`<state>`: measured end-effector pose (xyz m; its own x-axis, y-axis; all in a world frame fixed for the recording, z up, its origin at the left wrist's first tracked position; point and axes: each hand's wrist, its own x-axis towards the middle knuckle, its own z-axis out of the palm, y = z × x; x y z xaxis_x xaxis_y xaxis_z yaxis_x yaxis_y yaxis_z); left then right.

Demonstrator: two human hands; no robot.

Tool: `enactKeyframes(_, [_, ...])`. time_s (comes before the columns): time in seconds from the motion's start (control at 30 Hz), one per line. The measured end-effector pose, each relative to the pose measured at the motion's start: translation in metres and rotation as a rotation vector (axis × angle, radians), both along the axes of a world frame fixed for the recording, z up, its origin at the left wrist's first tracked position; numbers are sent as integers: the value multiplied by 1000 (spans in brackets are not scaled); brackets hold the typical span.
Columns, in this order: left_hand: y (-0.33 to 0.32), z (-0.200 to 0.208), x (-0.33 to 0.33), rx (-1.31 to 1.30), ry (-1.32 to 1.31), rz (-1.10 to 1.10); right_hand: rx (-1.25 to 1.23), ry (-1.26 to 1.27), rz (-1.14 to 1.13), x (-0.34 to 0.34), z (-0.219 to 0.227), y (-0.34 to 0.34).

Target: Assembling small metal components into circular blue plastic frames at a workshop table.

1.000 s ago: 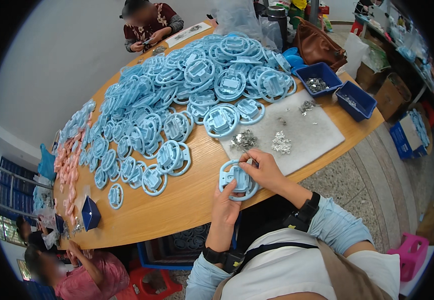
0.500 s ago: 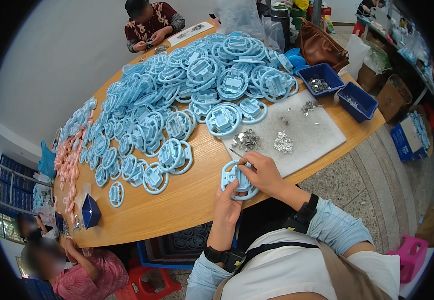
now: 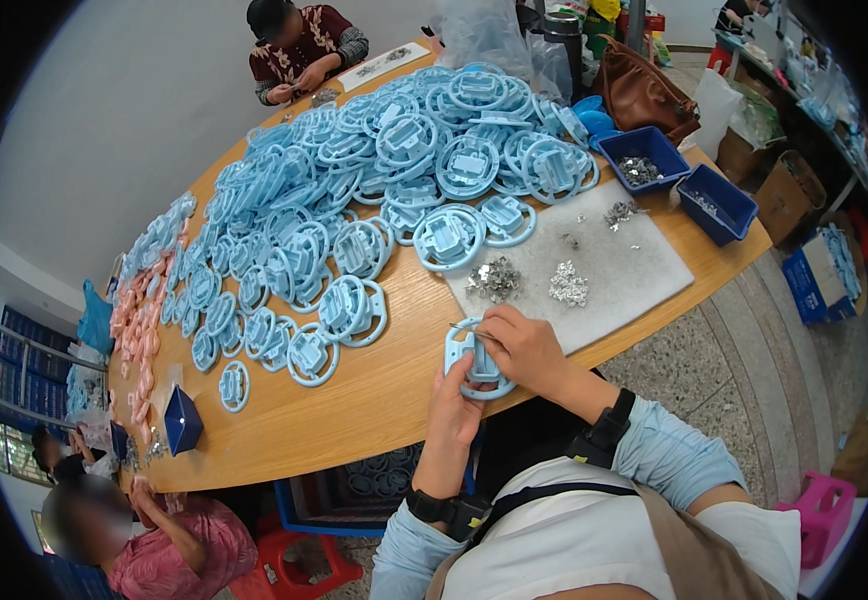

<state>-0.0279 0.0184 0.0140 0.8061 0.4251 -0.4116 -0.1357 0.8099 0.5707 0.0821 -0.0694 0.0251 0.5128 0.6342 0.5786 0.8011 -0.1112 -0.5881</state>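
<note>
My left hand (image 3: 452,402) grips a light-blue plastic wheel-shaped part (image 3: 484,366) by its lower left side, just off the table's near edge. Pinched in my right hand (image 3: 522,345) is a slim metal tool (image 3: 466,327), which looks like tweezers. Its tip lies over the upper part of the wheel; whether it carries a small piece is too fine to see. Beyond my hands, a dark heap of small metal pieces (image 3: 494,279) and a brighter heap (image 3: 568,288) lie on a pale board (image 3: 644,268).
A big pile of blue wheel-shaped parts (image 3: 354,160) covers the table's middle. Two dark-blue bins (image 3: 642,158) stand at the right, near a brown bag (image 3: 644,92). Pink parts (image 3: 144,320) lie at left. Two people sit at the table's far and left sides.
The metal tool has swung from a slant to nearly level and come lower, over the wheel. My right hand has turned slightly; my left hand keeps its hold.
</note>
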Motion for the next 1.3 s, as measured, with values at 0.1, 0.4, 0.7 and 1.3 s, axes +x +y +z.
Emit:
enactKeyframes(0.1, [3,4,2,146,50,-72,-72,-77,46,4,1,-4])
enactKeyframes(0.4, [11,0,2,204,-16,-8,-250,4,66,-3,21,-21])
enactKeyframes(0.7, [16,-3,7,129,50,101,-381,17,56,-12,12,-24])
enactKeyframes(1.3, [14,-2,5,203,42,66,-588,-395,-7,-31,23,-3])
